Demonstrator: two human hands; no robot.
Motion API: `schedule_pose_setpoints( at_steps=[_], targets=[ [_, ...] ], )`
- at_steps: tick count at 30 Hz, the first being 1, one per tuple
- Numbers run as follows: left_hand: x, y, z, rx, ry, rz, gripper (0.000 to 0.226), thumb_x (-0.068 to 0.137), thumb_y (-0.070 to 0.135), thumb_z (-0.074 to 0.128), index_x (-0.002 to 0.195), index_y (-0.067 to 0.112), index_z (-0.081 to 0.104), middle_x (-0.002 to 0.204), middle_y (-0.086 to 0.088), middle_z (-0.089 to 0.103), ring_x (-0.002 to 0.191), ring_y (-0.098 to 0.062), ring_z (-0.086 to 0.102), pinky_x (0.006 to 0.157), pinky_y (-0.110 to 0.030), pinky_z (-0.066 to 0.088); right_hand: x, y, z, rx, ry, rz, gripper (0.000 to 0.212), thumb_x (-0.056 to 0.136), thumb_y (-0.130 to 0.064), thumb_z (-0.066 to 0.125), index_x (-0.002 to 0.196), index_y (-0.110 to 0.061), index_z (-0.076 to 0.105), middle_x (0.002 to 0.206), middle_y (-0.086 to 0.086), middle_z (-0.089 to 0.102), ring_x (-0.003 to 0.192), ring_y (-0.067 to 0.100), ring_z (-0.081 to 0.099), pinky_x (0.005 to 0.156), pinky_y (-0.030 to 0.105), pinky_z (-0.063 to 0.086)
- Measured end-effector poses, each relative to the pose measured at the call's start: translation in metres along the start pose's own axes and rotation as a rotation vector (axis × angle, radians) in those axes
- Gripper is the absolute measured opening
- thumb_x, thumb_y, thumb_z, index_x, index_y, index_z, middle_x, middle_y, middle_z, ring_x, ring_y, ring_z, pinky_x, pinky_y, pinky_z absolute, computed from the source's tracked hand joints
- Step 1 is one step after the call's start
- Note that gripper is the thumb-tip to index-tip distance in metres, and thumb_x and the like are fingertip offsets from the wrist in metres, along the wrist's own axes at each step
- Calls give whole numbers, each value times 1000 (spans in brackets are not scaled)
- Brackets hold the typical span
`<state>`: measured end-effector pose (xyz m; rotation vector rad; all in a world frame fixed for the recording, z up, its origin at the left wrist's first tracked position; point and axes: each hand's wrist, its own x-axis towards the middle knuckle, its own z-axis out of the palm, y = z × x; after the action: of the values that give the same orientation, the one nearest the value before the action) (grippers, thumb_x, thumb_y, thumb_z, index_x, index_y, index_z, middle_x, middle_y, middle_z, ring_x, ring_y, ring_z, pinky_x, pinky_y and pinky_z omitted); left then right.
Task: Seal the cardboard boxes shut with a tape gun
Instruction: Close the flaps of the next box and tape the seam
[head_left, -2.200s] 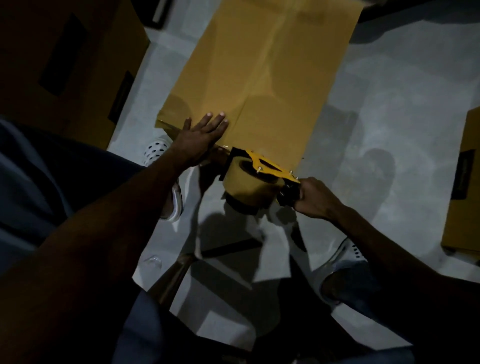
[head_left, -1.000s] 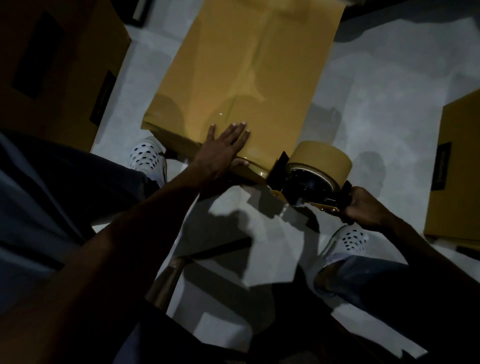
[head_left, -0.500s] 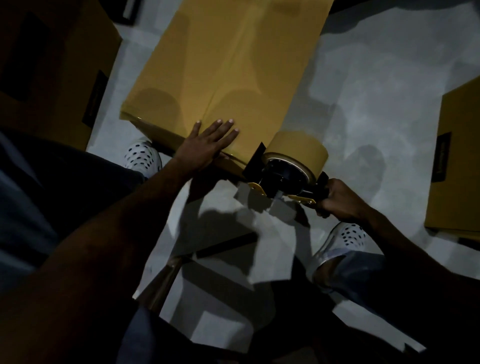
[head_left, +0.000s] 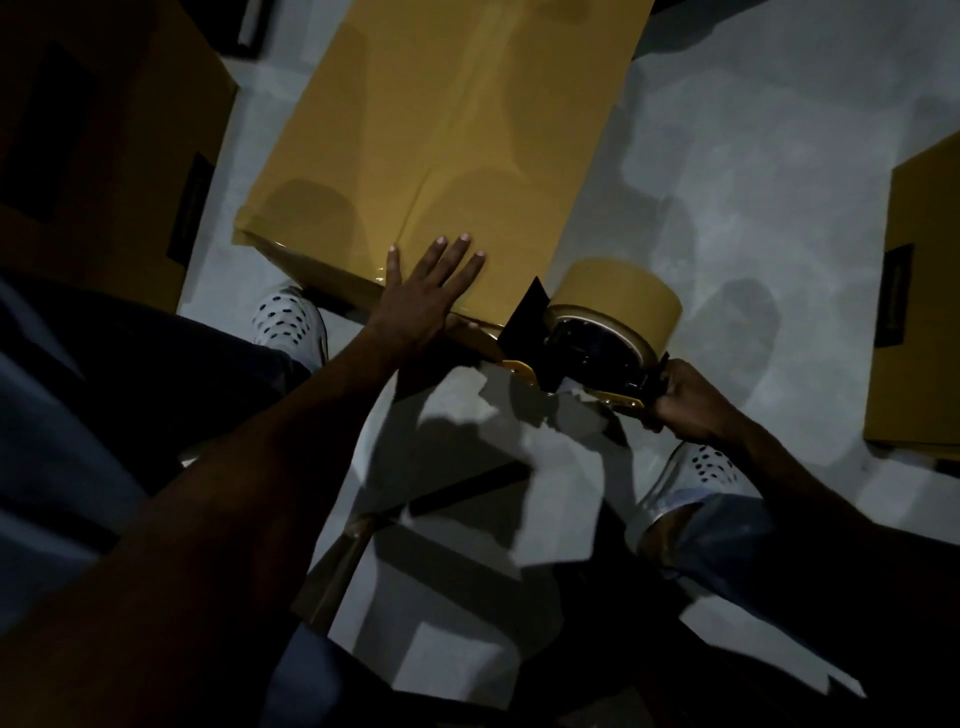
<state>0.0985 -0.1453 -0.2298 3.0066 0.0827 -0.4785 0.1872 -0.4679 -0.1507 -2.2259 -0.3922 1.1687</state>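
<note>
pressing flat on the box (head_left: 441, 130), left hand (head_left: 421, 301); right hand (head_left: 685, 400) grips the tape gun (head_left: 592, 332)

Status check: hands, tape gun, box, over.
Left hand flat on cardboard box at near edge. Right hand grips tape gun at box's near right corner. Nothing in the way.

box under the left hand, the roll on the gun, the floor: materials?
Box: likely cardboard, matte tan, with a glossy tape strip down its centre seam.
Roll: glossy tan film, probably plastic packing tape.
Floor: looks like smooth grey concrete, mottled.
</note>
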Motion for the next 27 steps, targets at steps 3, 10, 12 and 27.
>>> schedule_pose_setpoints(
  at_steps=[3, 10, 12, 27],
  targets=[
    [1, 3, -4, -35, -29, -10, 87, 93, 64, 42, 157, 28, -4, 165, 1, -10, 152, -24, -4, 112, -71, 8, -9, 14, -15, 13, 7, 24, 37, 79, 15, 55, 50, -8, 57, 42, 1, 51, 37, 8, 46, 42, 19, 36],
    [10, 12, -18, -235, -175, -131, 112, 71, 92, 33, 154, 35, -15, 160, 10, -26, 149, -24, -23, 106, -73, -12, 3, 35, -21, -167, 46, 124, 25, 70, 13, 61, 54, -5, 55, 48, 7, 53, 43, 12, 49, 48, 24, 36],
    [15, 23, -21, -260, -201, -189, 115, 68, 96, 29, 153, 34, -17, 159, 11, -30, 147, -25, -27, 103, -74, -15, 12, 40, -22, -281, 66, 126, 12, 73, 1, 67, 66, -4, 60, 63, 14, 59, 59, 22, 56, 57, 30, 37],
    [19, 28, -19, -232, -203, -210, 110, 75, 89, 29, 154, 29, -18, 161, 6, -28, 148, -26, -25, 106, -73, -12, 39, 10, -14, -526, 40, -32, 26, 82, -22, 74, 94, -1, 64, 96, 25, 67, 89, 40, 64, 67, 31, 37]
  ],
)
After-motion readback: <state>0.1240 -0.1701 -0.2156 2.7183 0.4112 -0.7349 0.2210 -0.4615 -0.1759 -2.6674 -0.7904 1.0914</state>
